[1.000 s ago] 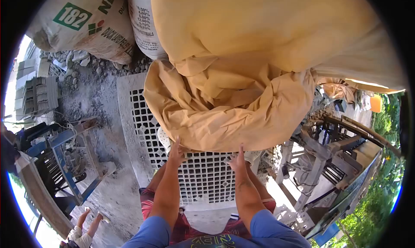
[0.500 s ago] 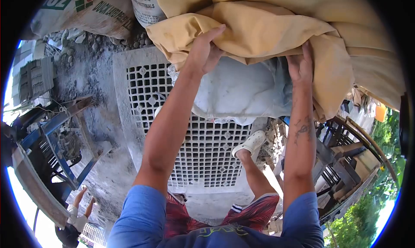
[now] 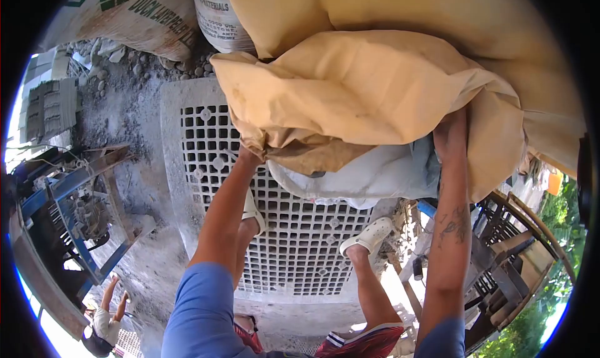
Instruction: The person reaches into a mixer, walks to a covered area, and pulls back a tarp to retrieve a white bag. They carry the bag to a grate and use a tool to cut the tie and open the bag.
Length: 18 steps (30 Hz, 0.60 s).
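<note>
A tan tarp (image 3: 350,102) hangs in loose folds over a white plastic-wrapped bundle (image 3: 356,174), whose lower part shows below the cloth. My left hand (image 3: 252,153) is closed on the bunched lower-left edge of the tarp, its fingertips tucked in the cloth. My right hand (image 3: 451,136) reaches under the tarp's right side, beside a bluish-grey piece of plastic (image 3: 425,164). The cloth hides its fingers, so I cannot see whether they grip anything.
A grey plastic grate (image 3: 294,233) lies under the bundle, with my light clogs (image 3: 369,235) on it. Printed sacks (image 3: 156,20) and stones stand at the upper left. A blue metal frame (image 3: 75,183) is on the left, and dark metal and wooden items (image 3: 500,252) on the right. Another person (image 3: 103,327) is at the lower left.
The left hand has moved down and left, drawing the tarp's edge over more of the white bundle. The right hand has shifted right and lower, its fingers now hidden under the cloth.
</note>
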Each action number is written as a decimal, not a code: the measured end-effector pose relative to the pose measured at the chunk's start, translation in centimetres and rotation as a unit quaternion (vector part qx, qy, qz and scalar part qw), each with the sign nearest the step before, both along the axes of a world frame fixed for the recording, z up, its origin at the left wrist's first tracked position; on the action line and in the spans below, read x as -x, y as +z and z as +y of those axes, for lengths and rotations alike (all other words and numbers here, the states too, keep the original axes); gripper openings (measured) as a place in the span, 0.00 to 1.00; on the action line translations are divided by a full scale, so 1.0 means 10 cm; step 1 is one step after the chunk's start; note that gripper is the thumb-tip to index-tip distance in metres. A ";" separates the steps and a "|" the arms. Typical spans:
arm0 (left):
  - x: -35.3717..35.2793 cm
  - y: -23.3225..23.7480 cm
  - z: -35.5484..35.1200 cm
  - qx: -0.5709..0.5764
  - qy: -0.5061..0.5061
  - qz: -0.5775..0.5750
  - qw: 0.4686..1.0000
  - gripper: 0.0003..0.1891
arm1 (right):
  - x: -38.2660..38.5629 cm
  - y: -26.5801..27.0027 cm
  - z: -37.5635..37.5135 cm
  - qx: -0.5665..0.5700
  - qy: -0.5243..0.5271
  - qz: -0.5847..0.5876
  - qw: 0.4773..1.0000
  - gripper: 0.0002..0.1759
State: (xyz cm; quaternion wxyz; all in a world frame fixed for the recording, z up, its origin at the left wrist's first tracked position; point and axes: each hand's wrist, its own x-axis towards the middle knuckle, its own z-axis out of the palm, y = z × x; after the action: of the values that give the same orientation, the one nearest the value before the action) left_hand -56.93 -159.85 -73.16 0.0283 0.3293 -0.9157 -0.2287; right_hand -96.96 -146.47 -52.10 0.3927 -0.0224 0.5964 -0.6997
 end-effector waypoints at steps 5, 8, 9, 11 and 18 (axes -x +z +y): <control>-0.20 -0.03 -0.06 -0.029 -0.015 -0.016 0.999 0.24 | 0.05 -0.19 0.21 -0.044 0.040 0.003 0.998 0.33; -0.33 -0.04 -0.13 -0.019 -0.032 -0.029 0.999 0.24 | 0.18 -0.31 0.09 -0.057 -0.015 0.052 0.997 0.30; -0.29 -0.05 -0.13 -0.015 -0.036 -0.034 0.999 0.24 | 0.35 -0.38 0.07 -0.057 -0.021 0.048 0.997 0.30; -0.18 -0.15 -0.26 -0.012 -0.030 -0.052 0.998 0.24 | 0.72 -0.53 0.08 -0.278 0.278 0.703 0.592 0.28; -0.16 -0.35 -0.40 -0.020 -0.016 -0.090 0.996 0.24 | 0.35 -0.37 0.13 -0.162 0.272 0.673 0.668 0.29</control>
State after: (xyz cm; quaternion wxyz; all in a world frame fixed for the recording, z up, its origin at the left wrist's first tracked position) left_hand -55.37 -163.85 -76.61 -0.0643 0.3343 -0.9150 -0.2165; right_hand -100.45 -145.13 -55.82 0.0548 -0.5851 0.7698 -0.2490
